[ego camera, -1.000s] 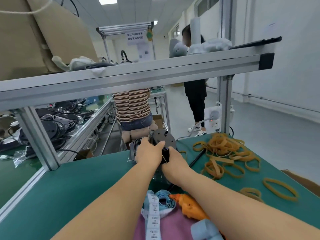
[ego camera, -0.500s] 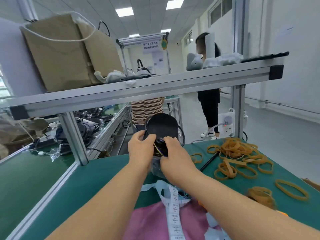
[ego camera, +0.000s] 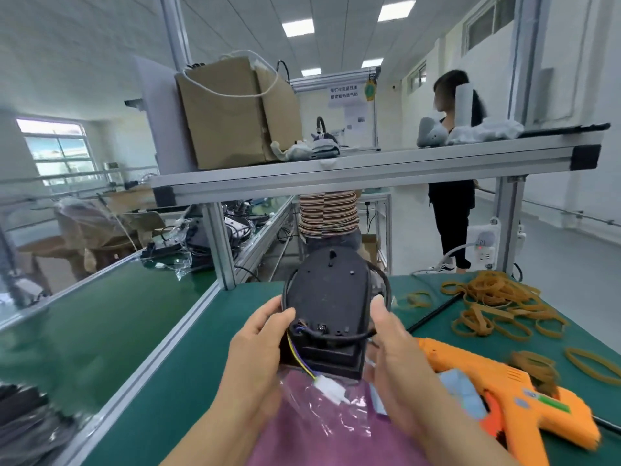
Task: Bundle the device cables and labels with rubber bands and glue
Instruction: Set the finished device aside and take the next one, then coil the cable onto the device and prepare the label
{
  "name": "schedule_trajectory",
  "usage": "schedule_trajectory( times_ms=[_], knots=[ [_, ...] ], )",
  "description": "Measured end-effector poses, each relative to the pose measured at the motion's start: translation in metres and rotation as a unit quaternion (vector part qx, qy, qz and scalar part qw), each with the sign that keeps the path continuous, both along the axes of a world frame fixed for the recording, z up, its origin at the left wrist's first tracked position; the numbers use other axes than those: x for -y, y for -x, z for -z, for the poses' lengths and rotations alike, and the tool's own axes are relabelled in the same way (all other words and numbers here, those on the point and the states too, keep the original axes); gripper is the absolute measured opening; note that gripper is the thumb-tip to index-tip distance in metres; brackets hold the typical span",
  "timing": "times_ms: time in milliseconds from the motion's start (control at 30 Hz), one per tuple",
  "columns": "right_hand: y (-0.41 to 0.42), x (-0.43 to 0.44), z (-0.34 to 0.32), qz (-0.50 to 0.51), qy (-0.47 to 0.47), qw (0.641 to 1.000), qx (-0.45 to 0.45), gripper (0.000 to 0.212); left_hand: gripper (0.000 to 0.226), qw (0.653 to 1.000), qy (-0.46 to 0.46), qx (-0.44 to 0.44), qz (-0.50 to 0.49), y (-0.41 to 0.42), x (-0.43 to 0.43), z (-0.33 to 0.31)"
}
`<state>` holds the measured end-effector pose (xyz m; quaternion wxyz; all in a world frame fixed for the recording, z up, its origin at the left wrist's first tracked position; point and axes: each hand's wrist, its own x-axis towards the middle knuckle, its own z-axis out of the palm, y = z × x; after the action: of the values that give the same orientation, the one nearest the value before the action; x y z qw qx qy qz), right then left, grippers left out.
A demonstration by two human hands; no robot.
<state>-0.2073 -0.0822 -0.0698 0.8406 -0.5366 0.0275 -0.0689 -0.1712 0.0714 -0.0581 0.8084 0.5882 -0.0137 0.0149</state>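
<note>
As left hand (ego camera: 258,336) and right hand (ego camera: 391,341) grip the device (ego camera: 327,297) by its sides, fingers curled round it, I log rubber bands (ego camera: 497,301) at the far right corner of the desk (ego camera: 201,348).

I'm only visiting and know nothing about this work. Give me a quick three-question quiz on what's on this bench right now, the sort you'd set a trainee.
1. True or false: the orange glue gun lies on the green bench and no hand grips it.
2. What do the left hand and right hand hold between them?
A. the black device
B. the paper bag
C. a wall socket
3. Fill in: the loose rubber bands are piled on the person's ____ side of the device.

Key: 1 true; 2 A; 3 right.
</note>
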Motion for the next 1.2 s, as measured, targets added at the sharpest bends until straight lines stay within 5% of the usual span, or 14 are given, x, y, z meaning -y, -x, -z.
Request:
schedule_trajectory(
  times_ms=[100,200,400,500,633,800,967,1067,1200],
  knots=[
    [0.005,-0.009,0.011,-0.079,-0.134,0.988,0.006,0.070,0.031,1.000,-0.003,-0.015,0.027,0.023,-0.007,0.024],
    [0.005,-0.014,0.028,-0.114,-0.169,0.979,-0.002,0.067,0.035,0.999,-0.024,-0.032,0.026,0.033,-0.020,0.047],
    [0.007,-0.015,0.057,-0.096,-0.095,0.990,0.030,0.049,0.024,0.988,-0.074,-0.075,0.113,0.019,-0.041,0.045],
    [0.006,-0.015,0.066,-0.125,-0.061,0.990,0.011,0.047,0.046,0.987,-0.108,-0.096,0.074,-0.007,-0.042,0.032],
    [0.004,-0.015,0.073,-0.122,-0.069,0.990,-0.007,0.059,0.038,0.975,-0.210,-0.068,0.026,-0.039,-0.032,0.020],
    [0.004,-0.013,0.069,-0.154,-0.082,0.984,0.038,0.045,0.024,0.937,-0.345,0.056,-0.021,-0.056,-0.017,0.015],
    [0.003,-0.011,0.070,-0.165,-0.135,0.977,0.019,0.049,0.019,0.953,-0.254,0.102,-0.132,-0.061,-0.020,0.013],
    [0.001,-0.012,0.074,-0.128,-0.122,0.984,-0.001,0.061,0.016,0.941,-0.293,0.085,-0.144,-0.059,-0.027,0.022],
    [0.001,-0.015,0.072,-0.150,-0.122,0.981,0.008,0.047,0.019,0.928,-0.336,0.051,-0.152,-0.055,-0.037,0.033]
  ],
)
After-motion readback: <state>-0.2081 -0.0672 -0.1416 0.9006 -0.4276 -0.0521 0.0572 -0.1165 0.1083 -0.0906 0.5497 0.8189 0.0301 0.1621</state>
